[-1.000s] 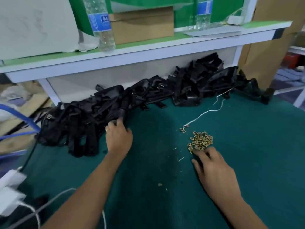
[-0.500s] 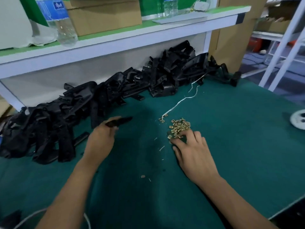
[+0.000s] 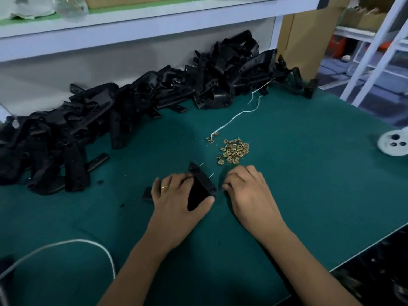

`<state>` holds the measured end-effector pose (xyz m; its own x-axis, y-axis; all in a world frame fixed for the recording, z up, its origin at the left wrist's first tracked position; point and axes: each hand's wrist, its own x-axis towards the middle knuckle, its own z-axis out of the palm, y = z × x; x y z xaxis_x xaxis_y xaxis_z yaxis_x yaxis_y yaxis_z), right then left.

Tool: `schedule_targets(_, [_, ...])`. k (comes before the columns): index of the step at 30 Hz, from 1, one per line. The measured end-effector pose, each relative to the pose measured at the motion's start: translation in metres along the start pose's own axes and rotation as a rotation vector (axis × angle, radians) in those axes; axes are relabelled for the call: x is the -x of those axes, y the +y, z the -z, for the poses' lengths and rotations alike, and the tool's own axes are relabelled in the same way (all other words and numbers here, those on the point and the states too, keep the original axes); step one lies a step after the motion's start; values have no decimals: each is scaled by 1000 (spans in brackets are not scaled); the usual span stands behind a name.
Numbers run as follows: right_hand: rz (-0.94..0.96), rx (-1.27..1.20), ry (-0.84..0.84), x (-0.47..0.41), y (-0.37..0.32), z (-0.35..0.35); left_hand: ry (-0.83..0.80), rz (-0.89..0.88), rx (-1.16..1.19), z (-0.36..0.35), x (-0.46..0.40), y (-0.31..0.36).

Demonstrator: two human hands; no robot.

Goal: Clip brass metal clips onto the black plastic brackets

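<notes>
While the clip itself cannot be made out, the parts read outward from the held bracket as follows.

Bracket in hand: one black plastic bracket lies low over the green mat, near the front edge, its pointed end aimed away from the person.
Left hand: the left hand grasps this bracket, fingers curled over its far side and thumb under its near corner.
Right hand: the right hand sits just beside the bracket's right edge with fingertips drawn together — presumably pinching a clip, though none shows, so its state cannot be told.
Clip supply: a heap of brass clips lies just beyond the right hand, with a few strays near the end of a white string.
Bracket stock: a long pile of brackets runs along the back wall under the shelf.
Risks: a clip started crooked may jam or spring away into the heap; a loose hold could let the bracket twist as the clip is pressed on.
Hidden or unclear: the bracket's clip seat is lost in black-on-black blur; a white round object is cut off at the right edge; a white cable leaves at lower left.
</notes>
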<state>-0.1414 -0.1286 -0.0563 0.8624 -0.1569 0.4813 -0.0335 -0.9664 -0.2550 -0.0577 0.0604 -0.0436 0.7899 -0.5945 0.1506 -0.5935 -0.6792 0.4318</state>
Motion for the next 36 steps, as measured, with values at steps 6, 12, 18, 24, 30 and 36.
schedule_targets(6, [-178, -452, -43, -2, -5, 10, 110, -57, 23, 0, 6, 12])
schedule_targets(12, [-189, -618, -141, -6, -2, 11, 82, -66, 50, -3, 1, 22])
schedule_targets(18, [-274, -803, -46, -5, 5, 12, 92, -111, 43, -4, 3, 27])
schedule_targets(24, [-292, -937, -92, -5, 5, 11, 31, -110, 56, -3, 4, 33])
schedule_targets(30, [-282, -1051, -133, -4, 3, 12, 8, -70, 45, -5, 3, 36])
schedule_targets(36, [-287, -1205, -41, -6, 4, 15, -9, -127, 156, -4, 4, 32])
